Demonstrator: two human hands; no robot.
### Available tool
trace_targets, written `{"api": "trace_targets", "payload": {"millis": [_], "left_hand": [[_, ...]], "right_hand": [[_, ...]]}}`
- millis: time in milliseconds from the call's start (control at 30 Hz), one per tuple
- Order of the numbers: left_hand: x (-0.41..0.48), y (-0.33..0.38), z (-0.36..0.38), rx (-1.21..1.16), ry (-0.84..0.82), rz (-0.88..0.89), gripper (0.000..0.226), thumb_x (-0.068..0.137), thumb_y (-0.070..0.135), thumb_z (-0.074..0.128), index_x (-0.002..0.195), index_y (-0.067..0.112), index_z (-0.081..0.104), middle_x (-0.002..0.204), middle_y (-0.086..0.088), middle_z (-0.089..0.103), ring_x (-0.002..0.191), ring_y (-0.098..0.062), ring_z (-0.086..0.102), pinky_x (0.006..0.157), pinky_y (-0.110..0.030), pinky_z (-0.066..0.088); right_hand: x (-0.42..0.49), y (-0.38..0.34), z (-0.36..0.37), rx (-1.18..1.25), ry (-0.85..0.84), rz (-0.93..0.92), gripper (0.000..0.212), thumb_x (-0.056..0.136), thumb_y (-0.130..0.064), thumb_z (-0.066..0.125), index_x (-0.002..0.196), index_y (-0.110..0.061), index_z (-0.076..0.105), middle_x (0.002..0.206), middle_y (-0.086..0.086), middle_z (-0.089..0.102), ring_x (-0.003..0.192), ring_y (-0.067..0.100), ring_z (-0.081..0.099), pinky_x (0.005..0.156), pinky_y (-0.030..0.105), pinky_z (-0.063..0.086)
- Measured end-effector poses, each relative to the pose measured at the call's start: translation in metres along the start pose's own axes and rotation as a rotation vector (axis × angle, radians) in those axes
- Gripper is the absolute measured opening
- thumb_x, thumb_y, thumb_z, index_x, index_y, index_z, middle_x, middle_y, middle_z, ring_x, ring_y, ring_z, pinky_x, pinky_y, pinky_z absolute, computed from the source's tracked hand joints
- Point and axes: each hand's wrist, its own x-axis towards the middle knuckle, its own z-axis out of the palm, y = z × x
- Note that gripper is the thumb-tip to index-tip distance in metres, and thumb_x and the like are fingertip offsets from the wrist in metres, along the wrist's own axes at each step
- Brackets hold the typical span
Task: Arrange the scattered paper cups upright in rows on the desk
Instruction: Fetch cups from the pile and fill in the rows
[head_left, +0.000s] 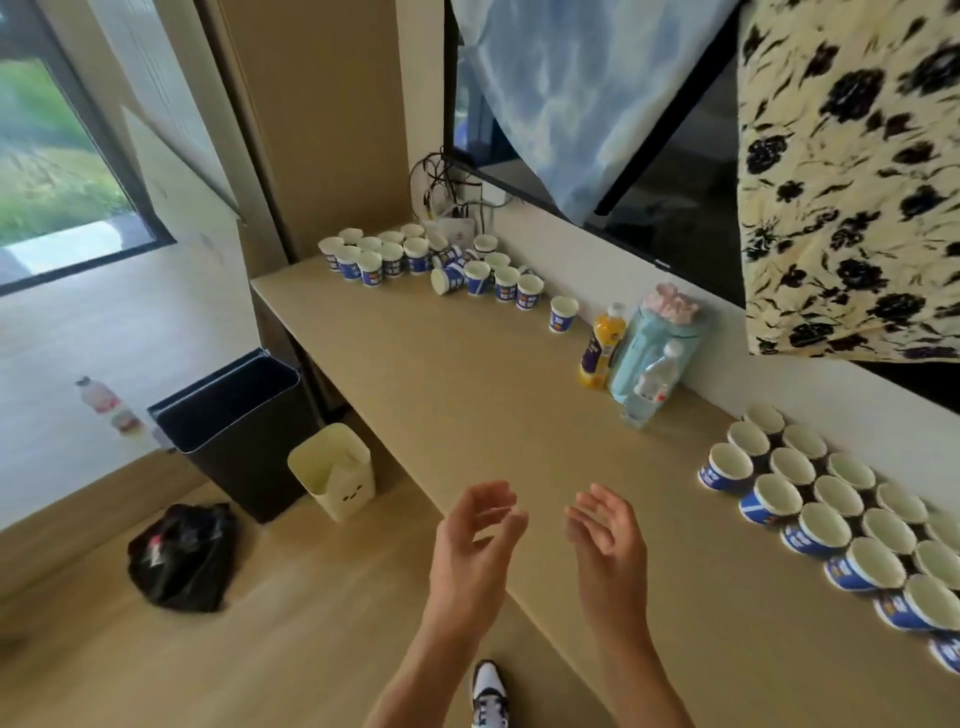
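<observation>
The blue and white paper cups in neat rows (831, 499) stand upright on the pale wooden counter (467, 395) at about four o'clock, packed close side by side. More blue and white paper cups in a loose bunch (395, 254) sit at the far end, at about eleven o'clock. Most of these stand up, but one tipped cup (448, 278) lies on its side at the bunch's near edge. A lone cup (563, 313) stands by itself at about one o'clock, between the bunch and a tall orange juice bottle (602, 345). Just beside that bottle are a light blue jug (657, 343) with something pink on top and a clear plastic water bottle (652, 387). At six o'clock the left hand (475, 540) and the right hand (608, 535) hang above the counter's near edge. Their palms face each other, fingers loose and spread, holding nothing. Down on the floor at about eight o'clock are a black square bin (234, 426), a small cream bin (332, 470) and a black bag (182, 556).
</observation>
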Motion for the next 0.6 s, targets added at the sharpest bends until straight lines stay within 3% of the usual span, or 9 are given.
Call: {"api": "trace_targets", "payload": {"millis": [167,300,433,600], "left_hand": [[0.058,0.004,-0.02,0.054,0.007,0.01,0.032,0.079,0.037,0.069,0.109,0.024,0.069,0.106,0.01,0.075,0.096,-0.007,0.07,0.085,-0.032,0.056],[0.115,0.014,-0.033,0.15,0.007,0.03,0.028,0.083,0.035,0.071,0.108,0.025,0.069,0.106,0.013,0.074,0.098,-0.006,0.069,0.082,-0.024,0.054],[0.18,0.032,-0.048,0.26,0.013,0.006,0.018,0.094,0.021,0.072,0.11,0.026,0.069,0.107,0.014,0.073,0.097,-0.004,0.068,0.077,-0.017,0.051],[0.253,0.044,-0.045,0.328,-0.008,-0.02,0.019,0.093,0.018,0.072,0.111,0.026,0.069,0.106,0.011,0.075,0.098,-0.008,0.07,0.083,-0.03,0.054]], "right_hand": [[0.054,0.007,0.05,0.023,-0.023,0.032,0.041,0.091,0.002,0.07,0.124,-0.019,0.056,0.121,0.003,0.066,0.106,0.01,0.068,0.077,0.016,0.054],[0.113,0.008,0.092,0.076,-0.014,0.036,0.039,0.092,0.0,0.069,0.127,-0.014,0.056,0.123,0.006,0.066,0.105,0.009,0.067,0.077,0.019,0.054],[0.17,0.002,0.138,0.142,-0.03,0.067,0.04,0.093,-0.005,0.068,0.131,-0.012,0.056,0.125,0.004,0.066,0.107,0.011,0.066,0.082,0.021,0.052],[0.218,-0.008,0.164,0.193,-0.036,0.093,0.041,0.093,-0.012,0.07,0.132,-0.017,0.057,0.123,-0.005,0.065,0.11,0.011,0.065,0.084,0.021,0.052]]}}
